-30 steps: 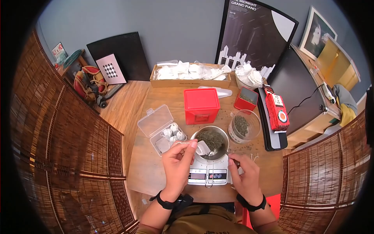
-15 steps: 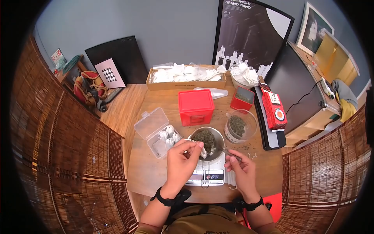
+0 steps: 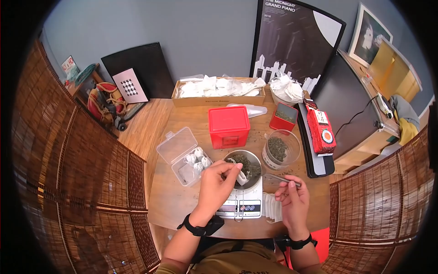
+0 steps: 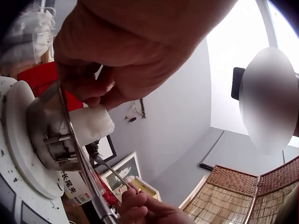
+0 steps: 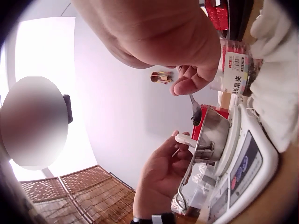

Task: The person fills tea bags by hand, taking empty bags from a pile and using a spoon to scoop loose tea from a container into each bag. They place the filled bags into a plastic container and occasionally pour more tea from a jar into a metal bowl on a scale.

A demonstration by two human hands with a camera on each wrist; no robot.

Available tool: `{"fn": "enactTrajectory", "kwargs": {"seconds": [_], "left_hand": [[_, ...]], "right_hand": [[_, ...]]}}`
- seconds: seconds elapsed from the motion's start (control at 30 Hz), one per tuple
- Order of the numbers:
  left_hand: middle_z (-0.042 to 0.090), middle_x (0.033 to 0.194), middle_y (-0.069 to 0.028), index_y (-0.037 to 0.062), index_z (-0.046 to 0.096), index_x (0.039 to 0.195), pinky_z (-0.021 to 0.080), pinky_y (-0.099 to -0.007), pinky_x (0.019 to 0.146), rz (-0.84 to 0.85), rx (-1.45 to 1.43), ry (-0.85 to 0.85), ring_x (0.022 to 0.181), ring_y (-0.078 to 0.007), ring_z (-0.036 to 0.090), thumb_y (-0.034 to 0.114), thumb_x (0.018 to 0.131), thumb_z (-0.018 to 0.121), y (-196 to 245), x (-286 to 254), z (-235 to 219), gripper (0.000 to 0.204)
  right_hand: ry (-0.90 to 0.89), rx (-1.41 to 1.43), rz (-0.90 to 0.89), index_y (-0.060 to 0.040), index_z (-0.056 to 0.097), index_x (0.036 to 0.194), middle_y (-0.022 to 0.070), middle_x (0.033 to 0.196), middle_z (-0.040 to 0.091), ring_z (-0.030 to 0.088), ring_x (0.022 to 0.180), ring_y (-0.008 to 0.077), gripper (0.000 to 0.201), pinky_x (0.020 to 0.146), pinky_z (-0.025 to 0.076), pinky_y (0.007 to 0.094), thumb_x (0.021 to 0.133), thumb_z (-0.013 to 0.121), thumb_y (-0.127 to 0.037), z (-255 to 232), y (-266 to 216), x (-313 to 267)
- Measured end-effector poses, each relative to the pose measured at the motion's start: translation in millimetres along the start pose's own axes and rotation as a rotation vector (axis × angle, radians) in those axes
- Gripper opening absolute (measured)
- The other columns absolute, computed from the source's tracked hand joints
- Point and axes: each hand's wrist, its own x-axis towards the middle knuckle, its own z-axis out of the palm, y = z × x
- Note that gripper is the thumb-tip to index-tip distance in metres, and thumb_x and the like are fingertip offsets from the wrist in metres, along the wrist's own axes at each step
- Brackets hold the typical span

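White kitchen scale (image 3: 253,197), near the person's side of a wooden table (image 3: 169,203); call straight ahead of them 12 o'clock. Just beside it at 3 o'clock lies a row of flat white pieces (image 3: 273,208). The left hand (image 3: 216,185) pinches a small white pouch (image 3: 242,177) between thumb and fingers, above the steel pan (image 3: 256,178) that sits on the scale with dried green leaf inside. The pouch runs from the grip toward 5 o'clock; I cannot tell whether its mouth gapes. The right hand (image 3: 294,201) holds a metal spoon (image 5: 195,111) by its handle, dark leaf in the bowl. What matters most, to my eye: the spoon lies at 3 o'clock from the pouch, apart from it, its long axis aimed between 9 and 10, the pan's right rim between them. The left hand is nearer the pan. Room looks tighter at 2 o'clock, where a clear tub (image 3: 295,153) stands near the rim, and at 11, where a red canister (image 3: 229,128) rises. At 9 to 10 sits a clear box (image 3: 177,142) of tied white bundles (image 3: 197,158); farthest, a cardboard tray (image 3: 219,100).
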Motion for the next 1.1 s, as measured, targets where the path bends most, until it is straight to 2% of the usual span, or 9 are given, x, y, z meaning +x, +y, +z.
{"fn": "enactTrajectory", "kwargs": {"seconds": [0.27, 0.6, 0.7, 0.8, 0.87, 1.1], "left_hand": [[0.067, 0.078, -0.0068, -0.0063, 0.081, 0.103, 0.043, -0.0301, 0.061, 0.018, 0.023, -0.083, 0.068, -0.0104, 0.055, 0.016, 0.104, 0.077, -1.1, 5.1, 1.2, 0.022], [0.065, 0.074, -0.0092, -0.0075, 0.079, 0.097, 0.041, -0.0329, 0.058, 0.033, 0.055, -0.084, 0.063, -0.0124, 0.054, 0.018, 0.103, 0.077, 3.1, 11.8, 2.4, 0.027], [0.067, 0.075, -0.0105, -0.0075, 0.079, 0.095, 0.042, -0.0337, 0.058, 0.121, 0.044, -0.031, 0.062, -0.0139, 0.056, 0.018, 0.103, 0.077, 0.9, 12.9, 3.2, 0.027], [0.069, 0.078, -0.0122, -0.0076, 0.078, 0.094, 0.045, -0.0339, 0.060, 0.098, 0.050, -0.044, 0.064, -0.0150, 0.059, 0.018, 0.103, 0.078, 1.8, 13.1, 2.3, 0.027], [0.072, 0.082, -0.0121, -0.0080, 0.078, 0.093, 0.046, -0.0327, 0.057, 0.071, 0.085, -0.085, 0.062, -0.0142, 0.063, 0.018, 0.103, 0.077, -0.6, 13.3, 2.2, 0.028], [0.073, 0.081, -0.0099, -0.0084, 0.080, 0.094, 0.052, -0.0286, 0.047, 0.008, -0.033, -0.114, 0.057, -0.0130, 0.069, 0.019, 0.107, 0.074, -3.9, 11.8, 4.9, 0.031]], "right_hand": [[-0.058, 0.029, -0.058, -0.0018, 0.060, 0.134, 0.0096, 0.110, 0.070, 0.069, 0.086, 0.0177, 0.026, 0.076, 0.056, 0.0310, 0.116, 0.059, -0.020, 7.2, -20.3, -1.5], [-0.124, -0.076, -0.052, -0.0012, 0.061, 0.134, 0.0088, 0.110, 0.071, 0.069, 0.085, 0.0159, 0.026, 0.076, 0.055, 0.0294, 0.115, 0.061, -0.020, 7.7, -26.6, 4.8], [-0.149, -0.142, -0.057, -0.0009, 0.061, 0.134, 0.0085, 0.110, 0.071, 0.069, 0.085, 0.0156, 0.025, 0.076, 0.054, 0.0290, 0.115, 0.060, -0.019, 10.6, -31.1, 5.7], [-0.163, -0.220, -0.062, -0.0006, 0.062, 0.133, 0.0081, 0.110, 0.071, 0.069, 0.086, 0.0148, 0.024, 0.077, 0.054, 0.0288, 0.116, 0.059, -0.018, 14.3, -36.4, 5.8], [-0.190, -0.293, -0.077, -0.0001, 0.062, 0.132, 0.0080, 0.109, 0.070, 0.068, 0.086, 0.0141, 0.023, 0.077, 0.054, 0.0289, 0.116, 0.057, -0.016, 15.9, -38.8, 6.3], [-0.219, -0.387, -0.122, 0.0004, 0.063, 0.131, 0.0078, 0.107, 0.070, 0.068, 0.087, 0.0130, 0.022, 0.079, 0.055, 0.0287, 0.117, 0.055, -0.014, 23.2, -48.0, 4.5]]}}
